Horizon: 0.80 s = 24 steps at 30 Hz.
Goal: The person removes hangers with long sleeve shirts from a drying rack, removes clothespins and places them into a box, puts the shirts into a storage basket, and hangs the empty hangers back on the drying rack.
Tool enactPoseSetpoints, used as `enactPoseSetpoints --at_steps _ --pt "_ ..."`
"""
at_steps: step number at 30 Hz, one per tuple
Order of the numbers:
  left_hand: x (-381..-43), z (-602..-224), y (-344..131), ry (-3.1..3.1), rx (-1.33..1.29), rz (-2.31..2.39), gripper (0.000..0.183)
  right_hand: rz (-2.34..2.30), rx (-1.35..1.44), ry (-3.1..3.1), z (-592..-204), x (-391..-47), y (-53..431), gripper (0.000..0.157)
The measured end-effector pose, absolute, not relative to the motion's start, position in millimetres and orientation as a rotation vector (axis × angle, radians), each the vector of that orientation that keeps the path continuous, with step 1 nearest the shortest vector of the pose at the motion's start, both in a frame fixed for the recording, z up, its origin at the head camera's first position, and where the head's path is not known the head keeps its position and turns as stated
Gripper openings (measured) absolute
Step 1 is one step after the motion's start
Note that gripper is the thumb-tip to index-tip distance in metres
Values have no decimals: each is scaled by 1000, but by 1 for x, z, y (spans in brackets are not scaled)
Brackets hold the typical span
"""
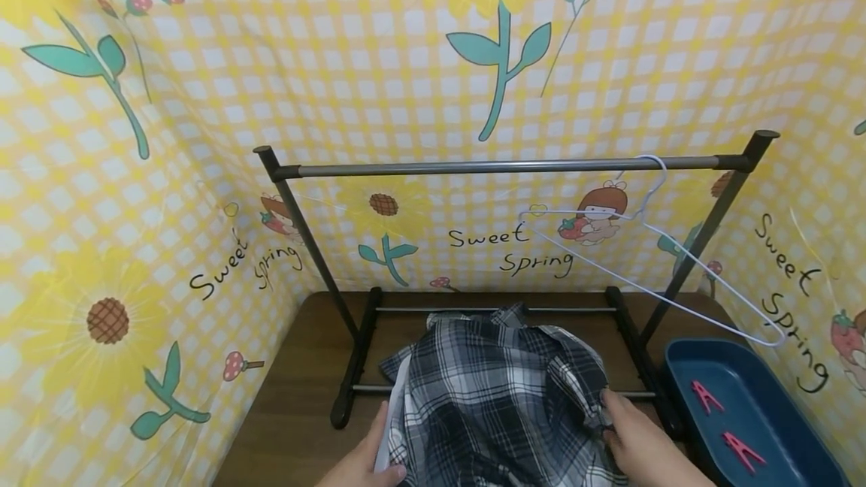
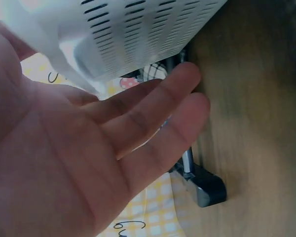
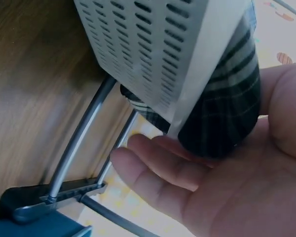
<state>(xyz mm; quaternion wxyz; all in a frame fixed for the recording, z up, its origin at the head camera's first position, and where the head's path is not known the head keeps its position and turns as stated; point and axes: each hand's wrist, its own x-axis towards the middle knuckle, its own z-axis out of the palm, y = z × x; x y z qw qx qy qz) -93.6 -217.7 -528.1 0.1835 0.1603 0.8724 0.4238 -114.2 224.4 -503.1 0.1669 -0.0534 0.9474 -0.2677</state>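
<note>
A white slotted plastic basket [image 2: 138,34] is held between my two hands, clear of the wooden tabletop in both wrist views. Heaped in it is a black, grey and white plaid shirt [image 1: 487,389], which hides most of the basket from above. On the left side, my left hand [image 1: 368,453] grips the rim [image 1: 395,415], thumb on top and fingers outside. My right hand [image 1: 639,431] holds the opposite side, where a fold of the shirt [image 3: 222,108] hangs over the rim against the palm. The fingers [image 3: 163,168] of that hand reach under the basket's edge.
Behind the basket stands a clothes rack [image 1: 501,167] with black uprights. A pale hanger [image 1: 710,269] hangs at its right. A blue tray [image 1: 778,389] with two pink clothespins sits at the right on the brown table [image 1: 271,412]. Yellow checked cloth [image 1: 338,81] surrounds it.
</note>
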Motion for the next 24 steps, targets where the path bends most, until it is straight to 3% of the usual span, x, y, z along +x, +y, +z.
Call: enactPoseSetpoints --at_steps 6,14,20,24 --pt "-93 -536 -215 2325 573 1291 93 -667 -219 2755 -501 -108 216 52" --pt "-85 -529 -215 2221 329 1378 61 -491 -306 2765 -496 -105 199 51" --pt "-89 -531 -207 2443 417 1284 46 -487 -390 2796 -496 -105 186 44" --pt "-90 -532 -205 2478 371 1283 59 -456 -390 2784 -496 -106 183 41"
